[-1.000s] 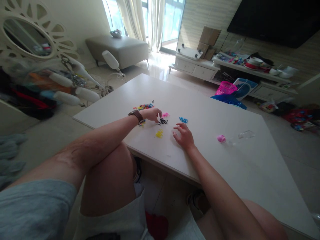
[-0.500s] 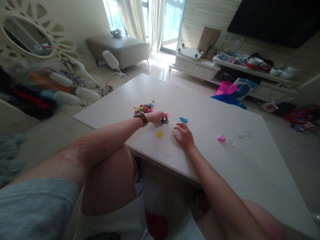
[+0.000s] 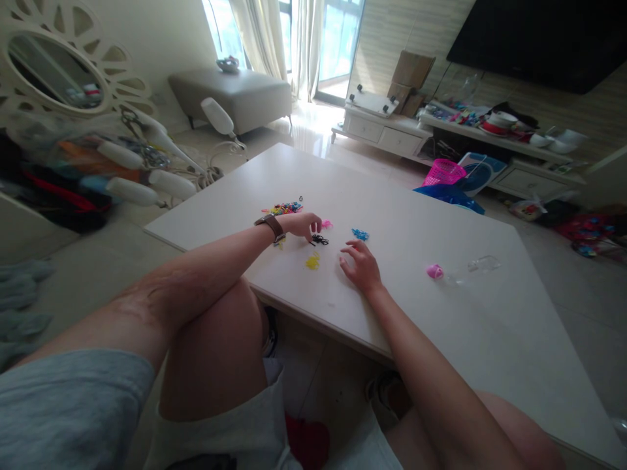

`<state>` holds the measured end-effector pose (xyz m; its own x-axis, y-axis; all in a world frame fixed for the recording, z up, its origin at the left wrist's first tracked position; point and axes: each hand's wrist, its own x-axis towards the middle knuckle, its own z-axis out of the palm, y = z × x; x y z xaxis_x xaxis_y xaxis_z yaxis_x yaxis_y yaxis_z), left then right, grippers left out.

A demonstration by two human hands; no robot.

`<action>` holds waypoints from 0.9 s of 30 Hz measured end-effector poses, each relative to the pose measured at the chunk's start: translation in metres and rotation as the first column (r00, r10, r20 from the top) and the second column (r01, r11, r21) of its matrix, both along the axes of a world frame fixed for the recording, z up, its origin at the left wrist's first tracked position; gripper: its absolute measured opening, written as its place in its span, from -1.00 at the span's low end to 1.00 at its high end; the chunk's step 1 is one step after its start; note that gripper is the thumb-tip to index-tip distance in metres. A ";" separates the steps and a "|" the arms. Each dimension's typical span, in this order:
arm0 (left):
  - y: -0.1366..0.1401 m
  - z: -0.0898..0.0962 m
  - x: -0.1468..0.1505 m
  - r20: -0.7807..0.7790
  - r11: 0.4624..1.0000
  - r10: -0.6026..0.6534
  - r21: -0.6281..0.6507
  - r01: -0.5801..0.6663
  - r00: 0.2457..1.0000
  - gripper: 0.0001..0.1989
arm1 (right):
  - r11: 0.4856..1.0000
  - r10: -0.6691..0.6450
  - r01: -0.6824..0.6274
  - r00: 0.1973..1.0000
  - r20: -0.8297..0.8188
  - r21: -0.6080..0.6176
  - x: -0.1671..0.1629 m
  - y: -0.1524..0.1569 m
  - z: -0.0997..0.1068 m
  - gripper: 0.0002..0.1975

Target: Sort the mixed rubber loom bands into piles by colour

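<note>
My left hand (image 3: 304,224), with a brown-strapped watch (image 3: 272,227) on its wrist, hovers at the left edge of a small pile of black bands (image 3: 321,239). Its fingers point down and are apart; I see nothing between them. Behind the fingertips lies a pink cluster (image 3: 327,224), and nearer me a yellow one (image 3: 312,262). A mixed multicoloured heap (image 3: 285,209) is partly hidden by my left hand and wrist. My right hand (image 3: 361,266) rests on the table, fingers loosely spread and holding nothing, just in front of a blue cluster (image 3: 360,234).
On the white table (image 3: 392,215), a pink piece (image 3: 434,271) and a clear plastic container (image 3: 483,263) lie at the right. One dark piece (image 3: 300,198) sits beyond the mixed heap. A pink basket (image 3: 443,173) stands on the floor past the table.
My left hand has drawn slightly left, off the black pile, and its fingers have come apart. More of the black pile now shows. My right hand has stayed in place.
</note>
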<state>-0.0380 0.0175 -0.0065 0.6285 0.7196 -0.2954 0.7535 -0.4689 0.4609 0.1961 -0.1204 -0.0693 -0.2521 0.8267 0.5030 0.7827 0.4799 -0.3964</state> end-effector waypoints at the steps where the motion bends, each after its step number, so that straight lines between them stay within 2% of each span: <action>1: 0.000 0.001 -0.001 -0.017 1.000 0.018 0.015 -0.018 1.000 -0.56 | 1.000 -0.002 0.002 1.000 -0.001 -0.003 0.000 0.000 0.000 -0.86; 4: 0.001 0.000 -0.004 -0.053 0.998 0.038 0.050 -0.035 0.998 -0.64 | 1.000 -0.004 0.004 1.000 0.001 -0.011 0.000 0.001 -0.001 -0.85; 8: 0.001 -0.004 -0.004 -0.023 0.998 0.022 0.062 -0.021 0.999 -0.61 | 1.000 -0.006 0.006 1.000 0.003 -0.010 0.001 0.001 -0.001 -0.85; 15: 0.003 -0.007 0.000 0.087 1.000 0.023 -0.021 -0.021 0.996 -0.58 | 1.000 -0.009 0.009 1.000 0.002 -0.016 0.000 0.000 0.000 -0.85; 18: 0.002 -0.005 0.001 0.116 0.997 0.076 0.020 -0.079 0.990 -0.59 | 1.000 -0.007 0.006 1.000 -0.003 -0.013 -0.001 0.000 0.000 -0.86; 22: 0.003 -0.005 -0.002 0.059 0.977 0.180 0.103 -0.185 0.982 -0.60 | 1.000 -0.009 0.009 1.000 -0.007 -0.016 -0.001 0.000 0.000 -0.86; 24: 0.004 -0.007 -0.004 0.041 0.981 0.178 0.067 -0.181 0.983 -0.59 | 1.000 -0.010 0.010 1.000 -0.006 -0.016 -0.001 0.000 0.000 -0.86; 27: 0.003 -0.010 -0.004 0.095 0.992 0.128 -0.014 -0.127 0.987 -0.56 | 1.000 -0.010 0.010 1.000 -0.003 -0.014 -0.001 0.000 -0.001 -0.86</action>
